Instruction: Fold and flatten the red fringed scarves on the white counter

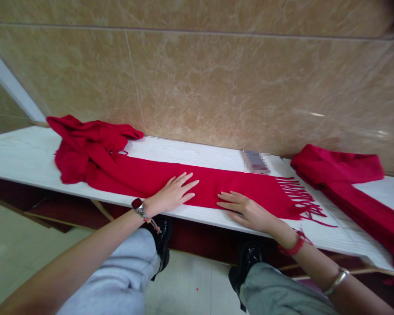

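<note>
A red scarf (210, 178) lies along the white bench top, flat in the middle and bunched into a heap at its left end. Its fringed right end spreads on the white surface, some tassels twisted together. My left hand (174, 192) rests flat on the scarf near its middle, fingers spread, a ring on one finger. Farther right, my right hand (244, 209) lies palm down by the scarf's near edge, fingers stretched out. Neither hand grips the cloth.
A second red scarf (335, 170) lies loosely folded on the right, trailing toward the near edge. A pixelated flat object (256, 162) sits behind the first scarf. The tan tiled wall (233, 87) borders the back of the white bench top (19, 148). Black shoes (249, 258) are below.
</note>
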Motion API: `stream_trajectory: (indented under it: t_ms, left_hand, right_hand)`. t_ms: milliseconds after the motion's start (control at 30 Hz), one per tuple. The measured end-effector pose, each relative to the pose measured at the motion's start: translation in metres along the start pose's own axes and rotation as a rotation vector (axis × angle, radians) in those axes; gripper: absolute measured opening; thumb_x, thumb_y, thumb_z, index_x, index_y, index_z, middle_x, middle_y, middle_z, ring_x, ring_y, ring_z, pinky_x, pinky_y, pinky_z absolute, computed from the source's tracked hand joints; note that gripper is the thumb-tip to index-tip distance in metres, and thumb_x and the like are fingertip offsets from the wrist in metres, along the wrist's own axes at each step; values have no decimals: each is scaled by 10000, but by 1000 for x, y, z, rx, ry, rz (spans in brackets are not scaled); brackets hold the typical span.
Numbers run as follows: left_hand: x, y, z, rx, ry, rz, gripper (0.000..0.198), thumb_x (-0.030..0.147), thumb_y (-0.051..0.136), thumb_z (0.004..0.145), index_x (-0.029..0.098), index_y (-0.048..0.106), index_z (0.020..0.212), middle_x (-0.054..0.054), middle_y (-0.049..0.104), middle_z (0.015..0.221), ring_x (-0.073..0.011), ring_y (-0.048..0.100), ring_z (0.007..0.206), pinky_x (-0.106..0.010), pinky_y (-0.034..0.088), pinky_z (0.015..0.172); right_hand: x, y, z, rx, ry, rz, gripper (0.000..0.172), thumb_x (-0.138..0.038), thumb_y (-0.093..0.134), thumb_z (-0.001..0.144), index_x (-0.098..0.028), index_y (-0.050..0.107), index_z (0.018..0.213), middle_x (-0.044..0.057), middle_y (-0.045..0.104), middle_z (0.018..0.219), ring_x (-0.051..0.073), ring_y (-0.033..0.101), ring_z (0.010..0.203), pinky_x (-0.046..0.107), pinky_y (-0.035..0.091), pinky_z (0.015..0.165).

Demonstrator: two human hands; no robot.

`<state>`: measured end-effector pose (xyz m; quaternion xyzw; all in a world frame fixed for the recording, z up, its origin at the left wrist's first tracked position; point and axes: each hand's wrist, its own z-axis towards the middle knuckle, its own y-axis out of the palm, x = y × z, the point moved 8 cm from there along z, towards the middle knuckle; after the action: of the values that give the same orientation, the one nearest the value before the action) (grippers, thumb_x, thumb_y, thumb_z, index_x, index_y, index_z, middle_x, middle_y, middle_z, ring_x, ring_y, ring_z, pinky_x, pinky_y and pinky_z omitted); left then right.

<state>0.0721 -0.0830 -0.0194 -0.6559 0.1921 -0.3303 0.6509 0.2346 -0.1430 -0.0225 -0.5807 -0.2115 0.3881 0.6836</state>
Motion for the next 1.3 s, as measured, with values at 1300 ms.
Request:
stream_trajectory:
  t_ms: [1300]
  left_hand:
    - [-37, 19, 10, -347, -302, -15, 986, 801, 332, 638, 241, 81, 1409, -112, -66, 1462, -336, -79, 1324, -591, 30, 1004]
  right_hand:
    - [39, 25, 67, -35, 635, -92, 624, -544, 230, 872, -213, 186, 1399, 96, 149, 1473, 304, 52, 1339, 614, 112, 1002]
